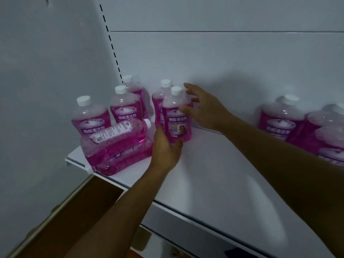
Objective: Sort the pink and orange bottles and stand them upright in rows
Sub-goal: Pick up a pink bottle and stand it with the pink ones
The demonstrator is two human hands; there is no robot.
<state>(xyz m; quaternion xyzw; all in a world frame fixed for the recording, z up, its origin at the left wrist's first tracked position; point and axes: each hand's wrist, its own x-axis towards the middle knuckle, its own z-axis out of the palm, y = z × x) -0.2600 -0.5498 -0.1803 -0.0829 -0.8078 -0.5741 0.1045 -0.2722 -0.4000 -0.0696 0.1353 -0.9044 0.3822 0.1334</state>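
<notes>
Dimly lit, the scene is a white shelf (214,164) fixed against a pale panelled back wall (223,58), with a slotted upright strip (109,40) running down the wall at the shelf's left corner. An upright pink bottle (176,116) with a white cap stands on the shelf between both hands. The left hand (165,148) cups its lower left side, its fingers (176,144) curled round the base. The right hand (202,107) is at the bottle's upper right shoulder with its fingers (188,88) spread and relaxed; whether they touch the bottle I cannot tell. Directly behind the held bottle stands another upright pink bottle (161,101). To the left of the left hand's fingers, two pink bottles lie on their sides (115,146), one stacked on the other, at the shelf's front edge. Behind those stand three more upright pink bottles (91,116). Well to the right of the right hand, a cluster of pink bottles (283,120) stands against the back wall. Below the shelf's front left edge, an open brown cardboard box (74,220) sits on a lower level.
</notes>
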